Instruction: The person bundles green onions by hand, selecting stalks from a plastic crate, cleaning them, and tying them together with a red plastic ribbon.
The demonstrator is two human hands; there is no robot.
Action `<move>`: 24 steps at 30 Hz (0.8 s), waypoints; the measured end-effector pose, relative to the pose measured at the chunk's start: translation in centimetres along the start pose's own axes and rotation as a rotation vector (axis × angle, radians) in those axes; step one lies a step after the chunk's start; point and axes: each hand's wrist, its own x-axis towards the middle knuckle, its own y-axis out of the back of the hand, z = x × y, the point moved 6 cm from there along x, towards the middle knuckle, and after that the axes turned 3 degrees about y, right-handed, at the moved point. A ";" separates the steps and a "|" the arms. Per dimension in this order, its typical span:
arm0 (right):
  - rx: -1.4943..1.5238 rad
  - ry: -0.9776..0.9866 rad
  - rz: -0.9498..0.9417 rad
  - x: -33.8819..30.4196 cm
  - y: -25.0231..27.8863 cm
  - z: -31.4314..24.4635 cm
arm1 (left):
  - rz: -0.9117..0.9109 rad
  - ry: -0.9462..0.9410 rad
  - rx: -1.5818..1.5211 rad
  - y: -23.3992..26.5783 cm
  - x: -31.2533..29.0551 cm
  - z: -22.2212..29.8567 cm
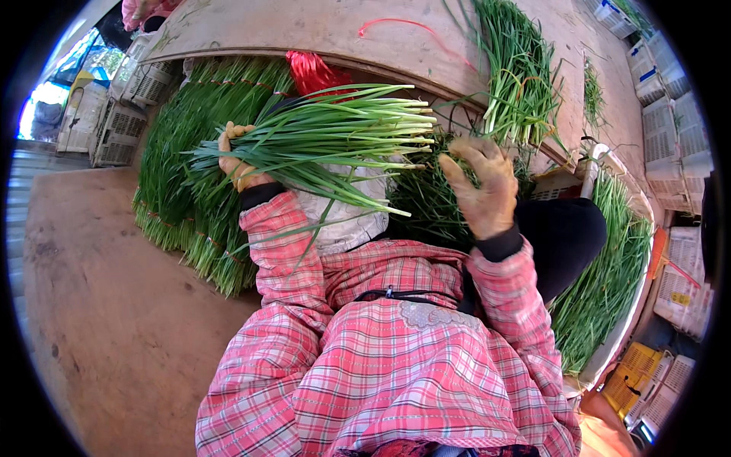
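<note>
A loose bunch of garlic chives (343,133) lies across my lap area, its pale cut ends pointing right. My left hand (237,156) is closed round its leafy end. To the right of those stem ends, my right hand (483,186) is raised with fingers apart and nothing in them, slightly blurred. Below and between the hands are a white bag or cloth (354,206) and a heap of loose dark green leaves (426,209). On the left stand many tied chive bundles (179,164), packed side by side.
Ahead, a wooden board (304,27) carries another chive pile (518,72) and a red strand (407,23). Red ties (312,72) hang at its edge. A white-rimmed tub of chives (601,266) stands right. Plastic crates (674,145) line the right side; more crates (118,133) stand far left.
</note>
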 end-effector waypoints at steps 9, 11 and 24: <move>-0.134 -0.253 -0.375 2.7 -5.2 -0.6 | -0.078 0.004 -0.127 -1.9 -1.0 -0.1; -0.188 -0.116 -0.169 2.2 -4.9 -1.1 | -0.057 -0.032 -0.113 -2.4 -1.6 0.1; -0.192 -0.225 0.172 0.8 -5.4 2.6 | -0.148 0.026 -0.225 -3.0 -1.5 -0.2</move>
